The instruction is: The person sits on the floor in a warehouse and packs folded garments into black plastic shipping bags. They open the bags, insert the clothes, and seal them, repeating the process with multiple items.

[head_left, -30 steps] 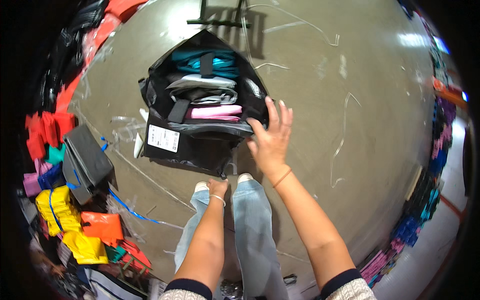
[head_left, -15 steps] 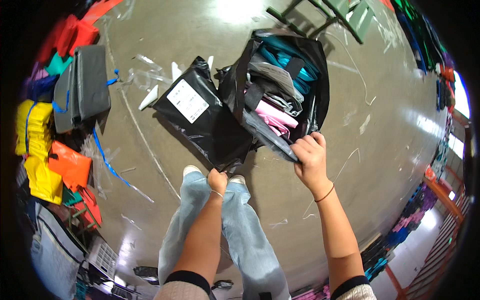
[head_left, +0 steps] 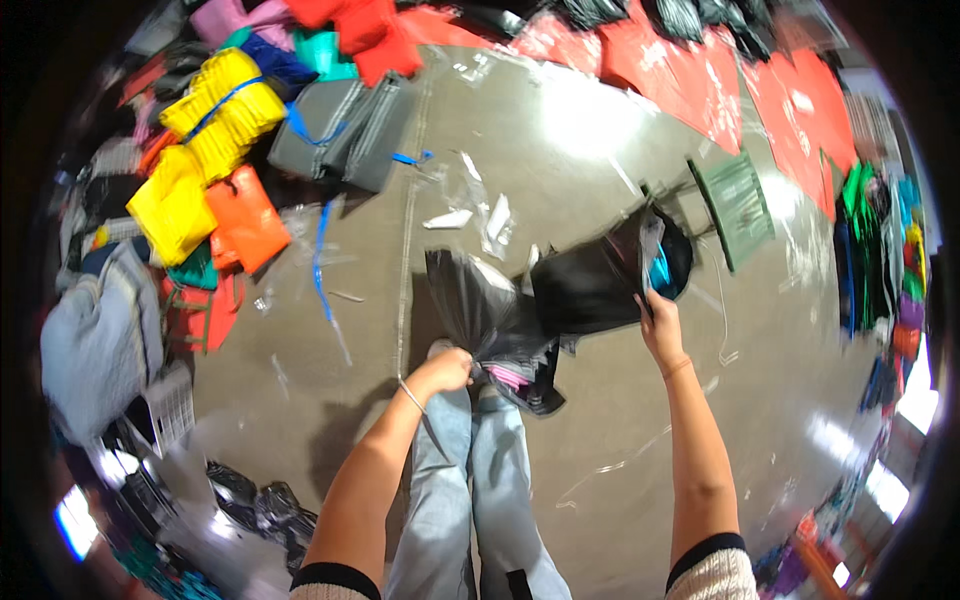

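My left hand [head_left: 455,368] is closed on a black plastic mailing bag [head_left: 480,300], which hangs pulled taut and blurred by motion. Beside that hand, folded pink material [head_left: 508,377] peeks out of dark plastic just above my shoes. To the right, a large black bag [head_left: 590,285] lies tilted, its mouth turned away to the right. My right hand [head_left: 660,325] grips the rim of that mouth, where a bit of bright blue material [head_left: 660,268] shows. Most of what the large bag holds is hidden.
A green stool [head_left: 738,210] stands beyond the large bag. On the left are folded yellow bundles [head_left: 225,110], grey folded bags [head_left: 340,135] and an orange piece [head_left: 245,220]. Red sheets [head_left: 680,80] lie at the back. Plastic scraps and a blue strap [head_left: 322,260] litter the floor.
The view has swung leftward. The large bag has tipped over, its mouth now facing right. The mailing bag's white label is out of sight, and pink material now shows by my left hand.
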`<act>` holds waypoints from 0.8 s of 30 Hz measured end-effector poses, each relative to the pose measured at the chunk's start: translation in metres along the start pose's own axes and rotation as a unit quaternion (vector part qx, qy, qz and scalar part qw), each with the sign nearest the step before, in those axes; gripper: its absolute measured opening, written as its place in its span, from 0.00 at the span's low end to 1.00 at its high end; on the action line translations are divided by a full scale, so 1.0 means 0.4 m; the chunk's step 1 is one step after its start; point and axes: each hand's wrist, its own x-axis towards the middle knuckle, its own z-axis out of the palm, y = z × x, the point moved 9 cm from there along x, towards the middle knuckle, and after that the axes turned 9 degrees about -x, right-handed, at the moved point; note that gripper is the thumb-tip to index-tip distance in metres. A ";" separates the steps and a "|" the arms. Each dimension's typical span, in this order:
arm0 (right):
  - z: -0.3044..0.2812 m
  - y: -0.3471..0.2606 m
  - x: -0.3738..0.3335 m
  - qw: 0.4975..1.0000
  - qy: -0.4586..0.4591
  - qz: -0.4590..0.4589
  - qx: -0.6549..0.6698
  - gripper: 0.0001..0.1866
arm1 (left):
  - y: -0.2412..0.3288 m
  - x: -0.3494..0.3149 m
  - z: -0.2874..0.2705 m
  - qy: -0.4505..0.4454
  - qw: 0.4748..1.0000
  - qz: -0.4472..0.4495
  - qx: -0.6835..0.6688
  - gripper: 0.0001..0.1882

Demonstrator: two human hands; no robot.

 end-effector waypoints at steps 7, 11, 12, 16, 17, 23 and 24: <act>-0.140 -0.273 -0.123 0.999 -0.039 -0.032 0.019 0.08 | -0.061 -0.538 0.164 0.001 0.939 -0.020 -0.344 0.05; -0.208 -0.466 -0.213 0.992 -0.023 -0.106 0.058 0.13 | -0.107 -0.909 0.314 0.088 0.883 -0.134 -0.441 0.11; -0.218 -0.525 -0.233 0.991 -0.027 -0.118 0.060 0.13 | -0.100 -1.004 0.336 0.118 0.863 -0.113 -0.477 0.11; -0.200 -0.757 -0.298 0.978 -0.116 -0.140 0.103 0.13 | -0.060 -1.287 0.436 0.228 0.773 -0.071 -0.587 0.10; -0.189 -0.815 -0.318 0.976 -0.151 -0.134 0.081 0.13 | -0.051 -1.345 0.447 0.264 0.765 -0.035 -0.587 0.10; -0.201 -1.207 -0.437 0.945 -0.196 -0.242 0.096 0.13 | -0.138 -1.712 0.570 0.525 0.710 0.027 -0.468 0.06; -0.203 -1.277 -0.464 0.934 -0.202 -0.267 0.126 0.12 | -0.193 -1.740 0.649 0.491 0.592 0.006 -0.639 0.04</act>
